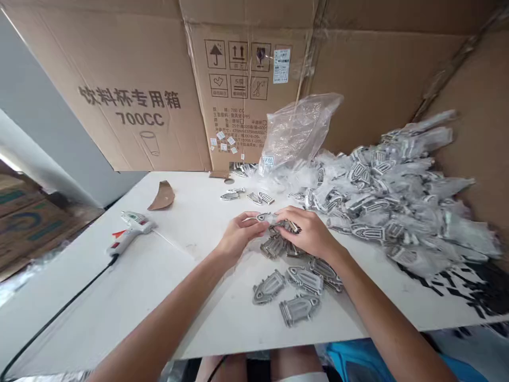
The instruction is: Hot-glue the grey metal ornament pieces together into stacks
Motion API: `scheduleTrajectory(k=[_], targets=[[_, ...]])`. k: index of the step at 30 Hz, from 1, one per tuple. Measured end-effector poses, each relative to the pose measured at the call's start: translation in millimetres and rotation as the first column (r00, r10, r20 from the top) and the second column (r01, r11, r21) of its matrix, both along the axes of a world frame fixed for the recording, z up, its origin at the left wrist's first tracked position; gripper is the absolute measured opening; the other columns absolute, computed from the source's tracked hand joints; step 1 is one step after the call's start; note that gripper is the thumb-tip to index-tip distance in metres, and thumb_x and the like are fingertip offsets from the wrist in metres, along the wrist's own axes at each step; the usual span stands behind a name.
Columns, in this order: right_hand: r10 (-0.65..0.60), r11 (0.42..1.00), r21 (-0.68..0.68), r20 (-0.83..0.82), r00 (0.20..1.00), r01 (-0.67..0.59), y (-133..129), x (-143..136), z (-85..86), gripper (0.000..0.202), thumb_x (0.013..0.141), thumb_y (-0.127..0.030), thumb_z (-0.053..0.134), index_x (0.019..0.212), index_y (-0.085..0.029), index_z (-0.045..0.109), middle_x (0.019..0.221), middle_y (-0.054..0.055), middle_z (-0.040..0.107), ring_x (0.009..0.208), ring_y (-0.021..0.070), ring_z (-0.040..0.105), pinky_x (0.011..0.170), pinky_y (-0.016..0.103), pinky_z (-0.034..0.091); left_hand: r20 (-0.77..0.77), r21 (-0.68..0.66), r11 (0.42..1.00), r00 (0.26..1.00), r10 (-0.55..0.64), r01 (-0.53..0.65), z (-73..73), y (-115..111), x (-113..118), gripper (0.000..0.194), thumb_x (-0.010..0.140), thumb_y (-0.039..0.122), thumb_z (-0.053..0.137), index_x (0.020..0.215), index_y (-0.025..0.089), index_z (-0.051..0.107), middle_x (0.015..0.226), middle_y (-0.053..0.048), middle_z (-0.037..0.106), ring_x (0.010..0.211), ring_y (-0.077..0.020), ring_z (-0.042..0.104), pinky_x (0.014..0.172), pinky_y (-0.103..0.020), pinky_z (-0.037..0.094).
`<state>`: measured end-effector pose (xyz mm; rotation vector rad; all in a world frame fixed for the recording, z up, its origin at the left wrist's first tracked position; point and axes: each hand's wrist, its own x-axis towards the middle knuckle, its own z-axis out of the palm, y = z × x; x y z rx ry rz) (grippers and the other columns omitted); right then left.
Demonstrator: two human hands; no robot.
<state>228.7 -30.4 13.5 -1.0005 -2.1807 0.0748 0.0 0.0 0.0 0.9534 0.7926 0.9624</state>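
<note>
Near the middle of the white table, my left hand (242,233) pinches the left end of a small grey metal piece (267,217). My right hand (308,231) has its fingers closed round the other end of that piece, hiding part of it. Beneath my hands is a small heap of similar metal pieces (272,246). Closer to me, more pieces (268,287) lie flat on the table, some overlapping. A few others (265,198) rest beyond my hands.
A large pile of plastic-bagged metal pieces (369,204) covers the right side. A glue gun (133,231) with a black cable and a cardboard scrap (163,196) lie left. Cardboard boxes (151,69) stand behind the table (191,191). Black strips (457,286) lie at the right edge.
</note>
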Motion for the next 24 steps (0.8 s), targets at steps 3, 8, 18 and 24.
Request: scheduleTrajectory(k=[3,8,18,24], targets=[[-0.051,0.998,0.044,-0.037,0.998,0.053,0,7,3.7,0.012,0.099,-0.015,0.069,0.105,-0.025,0.068,0.111,0.006,0.078,0.106,0.0265,0.076,0.093,0.041,0.06,-0.029,0.004,0.999,0.999,-0.039,0.039,4.1,1,-2,0.059,0.062,0.035,0.103,0.107,0.017,0.07,0.093,-0.003,0.075,0.087,-0.0143,0.067,0.086,-0.03,0.052],[-0.247,0.964,0.054,-0.176,0.953,0.26,-42,36,9.6,0.004,0.101,-0.023,0.069,0.101,-0.027,0.069,0.107,0.006,0.079,0.108,0.0288,0.077,0.091,0.041,0.06,-0.068,0.024,0.999,0.997,-0.041,0.042,7.0,4,-6,0.056,0.063,0.037,0.103,0.105,0.017,0.073,0.09,-0.002,0.073,0.086,-0.0143,0.066,0.084,-0.029,0.051],[-0.459,0.879,-0.129,0.021,0.888,0.458,-152,125,-47.8,0.006,0.104,-0.035,0.068,0.102,-0.029,0.071,0.108,0.008,0.078,0.106,0.0317,0.076,0.084,0.04,0.061,-0.09,0.03,1.0,0.996,-0.006,0.008,4.1,11,-8,0.055,0.058,0.042,0.104,0.1,0.016,0.079,0.091,-0.003,0.073,0.085,-0.0138,0.063,0.085,-0.029,0.051],[-0.365,0.897,-0.22,0.122,0.923,0.384,-166,118,-60.5,0.008,0.107,-0.033,0.063,0.103,-0.029,0.07,0.101,0.008,0.075,0.101,0.0311,0.073,0.08,0.041,0.058,-0.093,0.037,0.999,0.996,0.017,-0.014,4.2,11,-9,0.055,0.056,0.043,0.104,0.098,0.017,0.079,0.09,-0.002,0.072,0.083,-0.0139,0.063,0.085,-0.03,0.052]])
